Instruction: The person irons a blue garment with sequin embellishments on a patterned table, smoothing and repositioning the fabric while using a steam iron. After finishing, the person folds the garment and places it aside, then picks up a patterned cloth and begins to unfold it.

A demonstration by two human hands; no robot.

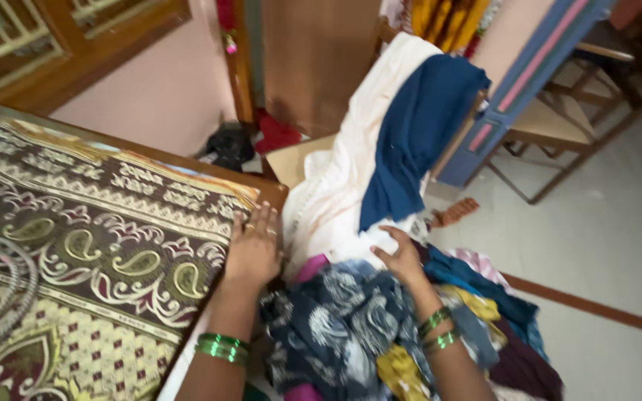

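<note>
At the far left, filling the view from 7 to 10 o'clock, lies the table (pixel 187 160) with a wooden edge, covered by a brown, maroon and gold paisley-patterned cloth (pixel 98 245). A coiled grey ribbed hose (pixel 1 289) rests on that cloth at 8 o'clock. Behind the table, at 11 o'clock, a pink wall meets a brown wooden window frame (pixel 76 52).

Just left of centre, the left hand (pixel 254 249) lies flat, palm down and fingers spread, on the corner of the patterned cloth; it grips nothing. Green bangles (pixel 222 347) circle its wrist at 6 o'clock.

At 6 o'clock, between the two forearms, sits a dark blue garment with a white swirling print (pixel 343 319), on top of a heap of mixed clothes (pixel 484 327) in yellow, pink, teal and purple that spreads toward 4 o'clock.

Just right of centre, the right hand (pixel 401 256) reaches out with fingers loosely open, its fingertips touching the lower edge of a white cloth (pixel 343 186); whether it pinches the fabric cannot be told. Green bangles also sit on this wrist.

The white cloth drapes from 1 o'clock down to the centre, and a plain dark blue fabric (pixel 414 126) hangs over it at 1 o'clock. A black bundle (pixel 228 145) and a red cloth (pixel 276 134) lie on the floor at 12 o'clock. To the right, at 2 o'clock, stand a blue and pink painted panel (pixel 514 82) and a wooden chair (pixel 559 122) on a pale floor (pixel 603 238).
</note>
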